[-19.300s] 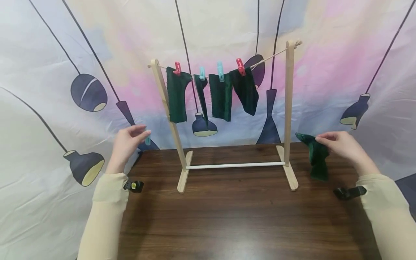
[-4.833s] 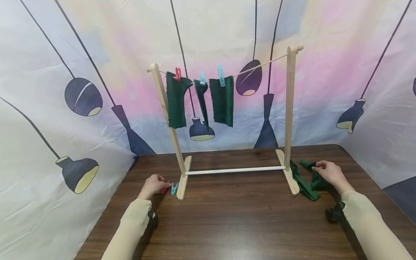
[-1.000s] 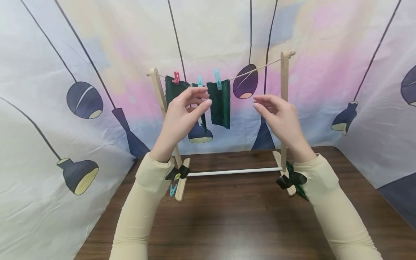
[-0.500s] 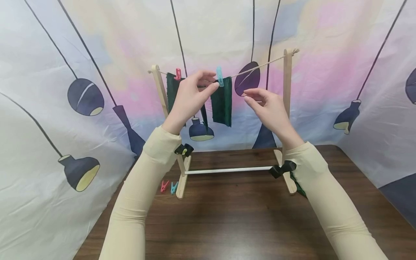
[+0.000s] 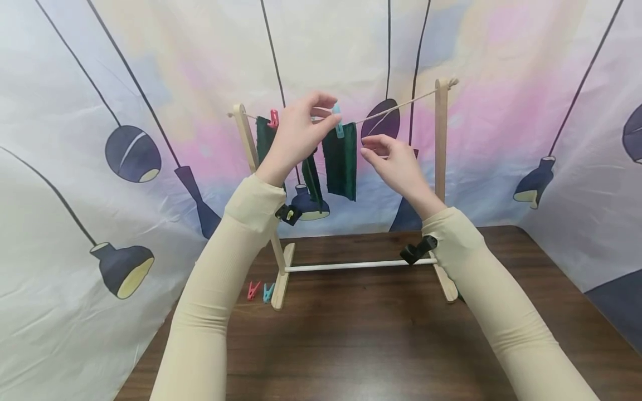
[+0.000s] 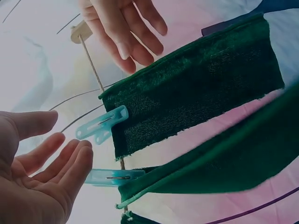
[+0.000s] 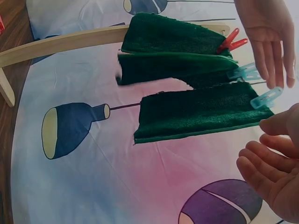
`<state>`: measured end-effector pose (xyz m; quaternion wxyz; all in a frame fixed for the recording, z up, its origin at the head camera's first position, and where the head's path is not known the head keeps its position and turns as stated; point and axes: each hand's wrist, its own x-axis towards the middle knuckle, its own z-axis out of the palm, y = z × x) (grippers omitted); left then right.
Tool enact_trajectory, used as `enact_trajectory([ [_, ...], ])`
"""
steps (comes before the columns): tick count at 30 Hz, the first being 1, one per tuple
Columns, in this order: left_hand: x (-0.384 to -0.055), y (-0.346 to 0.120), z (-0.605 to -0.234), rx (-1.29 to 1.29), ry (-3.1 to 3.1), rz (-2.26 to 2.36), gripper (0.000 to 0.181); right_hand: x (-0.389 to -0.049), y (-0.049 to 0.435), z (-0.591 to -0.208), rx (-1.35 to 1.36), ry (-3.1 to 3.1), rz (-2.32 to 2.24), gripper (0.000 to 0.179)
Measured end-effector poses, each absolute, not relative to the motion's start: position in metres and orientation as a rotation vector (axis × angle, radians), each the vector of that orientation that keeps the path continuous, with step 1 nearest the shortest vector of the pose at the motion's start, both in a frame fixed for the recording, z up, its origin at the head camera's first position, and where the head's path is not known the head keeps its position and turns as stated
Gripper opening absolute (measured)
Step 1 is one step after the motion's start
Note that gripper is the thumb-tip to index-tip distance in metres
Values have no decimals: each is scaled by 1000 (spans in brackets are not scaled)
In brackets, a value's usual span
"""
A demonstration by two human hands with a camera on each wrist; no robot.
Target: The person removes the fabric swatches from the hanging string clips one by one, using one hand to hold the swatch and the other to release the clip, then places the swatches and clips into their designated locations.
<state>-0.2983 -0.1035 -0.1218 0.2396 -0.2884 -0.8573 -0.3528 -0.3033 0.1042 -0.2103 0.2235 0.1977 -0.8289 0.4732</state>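
Observation:
Three dark green cloth pieces hang from a string line, held by clothespins. My left hand [image 5: 303,128] is raised to the blue clothespin [image 5: 339,121] on the rightmost cloth [image 5: 341,167]. In the left wrist view its thumb and fingers are spread on either side of that clothespin's handle end. My right hand [image 5: 396,161] is just right of the same cloth, thumb and fingers parted with nothing between them. A second blue clothespin [image 6: 114,177] pins the folded middle cloth [image 6: 224,163]. A red clothespin [image 7: 231,42] pins the leftmost cloth [image 7: 173,35].
The line runs between two wooden posts [image 5: 441,139] joined below by a white rod [image 5: 361,265]. On the brown table [image 5: 361,340], a red clothespin [image 5: 253,290] and a blue one [image 5: 268,292] lie by the left foot. My right sleeve mostly hides green cloth beside the right foot.
Since the oldest frame, the fourth cloth and its red clothespin have left the line; cloth and clothespins were put on the table. Over the last second, both hands moved to the rightmost hanging cloth.

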Motion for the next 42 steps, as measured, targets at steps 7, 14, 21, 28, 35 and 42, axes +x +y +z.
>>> enact_trajectory([
  [7, -305, -104, -119, -765, -2423, -957, 42, -311, 91, -208, 567, -2271, 1339, 39],
  [14, -315, -100, -113, -734, -2526, -914, 46, -318, 85, -207, 533, -2265, 1352, 40],
  [21, -320, -99, -105, -696, -2586, -860, 47, -323, 81, -205, 486, -2231, 1420, 39],
  [28, -324, -101, -99, -722, -2674, -777, 50, -326, 79, -204, 488, -2222, 1435, 38],
  [35, -323, -100, -93, -775, -2701, -742, 48, -327, 77, -199, 483, -2205, 1444, 36],
  [42, -322, -103, -92, -800, -2679, -748, 45, -326, 77, -199, 483, -2185, 1474, 34],
])
